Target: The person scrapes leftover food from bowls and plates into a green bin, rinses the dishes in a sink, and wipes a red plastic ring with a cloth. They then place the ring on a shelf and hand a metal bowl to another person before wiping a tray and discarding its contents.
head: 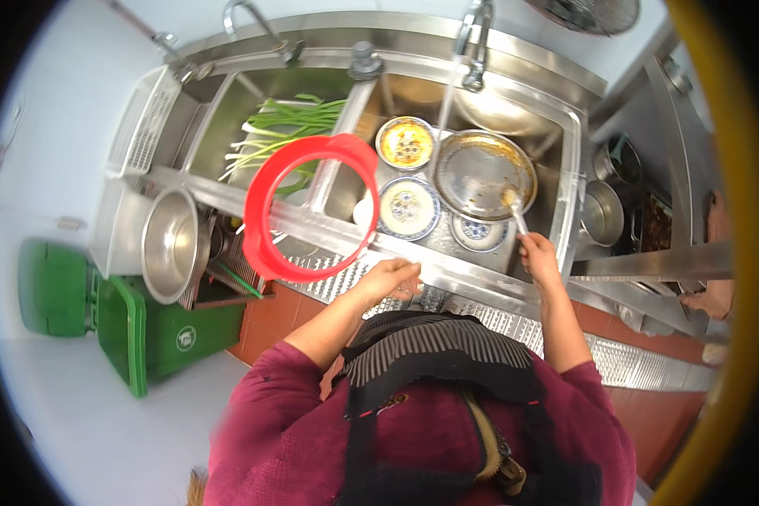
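My right hand grips the handle of a dish brush, its bristle head inside a large round metal pan with brown residue round its wall. My left hand is held at the sink's front edge with nothing in it, fingers apart and slightly curled. Left of the pan are a bowl with orange, oily residue and a blue-rimmed patterned plate. Another patterned dish lies partly under the pan. Water runs from the right faucet beside the pan.
A red plastic ring-shaped rim spans the divider at the left basin, where green onions lie. A steel bowl, a white basket and a green bin stand at left. Pots sit on a shelf at right.
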Available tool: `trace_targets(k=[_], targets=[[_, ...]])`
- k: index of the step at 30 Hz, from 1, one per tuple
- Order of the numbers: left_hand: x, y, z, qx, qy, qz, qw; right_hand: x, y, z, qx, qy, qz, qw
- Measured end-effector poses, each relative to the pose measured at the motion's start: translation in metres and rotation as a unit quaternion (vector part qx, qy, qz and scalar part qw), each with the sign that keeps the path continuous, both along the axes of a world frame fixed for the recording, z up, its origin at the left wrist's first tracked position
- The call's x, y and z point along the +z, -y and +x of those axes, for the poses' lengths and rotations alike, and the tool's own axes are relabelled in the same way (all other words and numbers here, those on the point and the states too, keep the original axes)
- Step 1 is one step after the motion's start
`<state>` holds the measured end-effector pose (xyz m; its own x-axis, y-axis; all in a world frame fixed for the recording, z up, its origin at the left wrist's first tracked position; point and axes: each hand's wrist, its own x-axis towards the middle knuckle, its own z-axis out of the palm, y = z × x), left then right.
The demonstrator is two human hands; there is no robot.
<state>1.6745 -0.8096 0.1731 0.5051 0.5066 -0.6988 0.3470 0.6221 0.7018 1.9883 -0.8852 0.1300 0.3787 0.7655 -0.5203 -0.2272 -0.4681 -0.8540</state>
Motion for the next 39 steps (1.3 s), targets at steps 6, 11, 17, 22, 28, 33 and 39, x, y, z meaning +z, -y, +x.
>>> trace_targets(k=[6, 11, 17, 22, 28, 33, 39], targets=[[-0.003, 0.042, -0.156, 0.098, -0.095, -0.058, 0.989, 0.028, 0.015, -0.039, -0.037, 0.03, -0.02, 0.999], [-0.019, 0.032, -0.226, 0.292, -0.078, -0.003, 0.953, 0.042, -0.008, -0.082, 0.025, 0.109, 0.0, 0.994], [-0.027, -0.009, -0.257, 0.406, -0.028, 0.075, 0.91, 0.044, -0.019, -0.114, 0.062, 0.149, 0.003, 0.987], [-0.034, -0.041, -0.263, 0.444, 0.028, 0.061, 0.893, 0.035, -0.01, -0.115, 0.057, 0.17, -0.014, 0.984], [-0.044, -0.066, -0.261, 0.471, 0.139, 0.009, 0.871, 0.024, -0.001, -0.12, 0.036, 0.249, -0.035, 0.967], [-0.049, -0.077, -0.273, 0.507, 0.174, 0.002, 0.844, 0.024, -0.01, -0.127, 0.051, 0.265, -0.033, 0.962], [-0.025, -0.051, -0.303, 0.499, 0.135, 0.047, 0.855, 0.016, -0.041, -0.137, 0.169, 0.44, -0.079, 0.878]])
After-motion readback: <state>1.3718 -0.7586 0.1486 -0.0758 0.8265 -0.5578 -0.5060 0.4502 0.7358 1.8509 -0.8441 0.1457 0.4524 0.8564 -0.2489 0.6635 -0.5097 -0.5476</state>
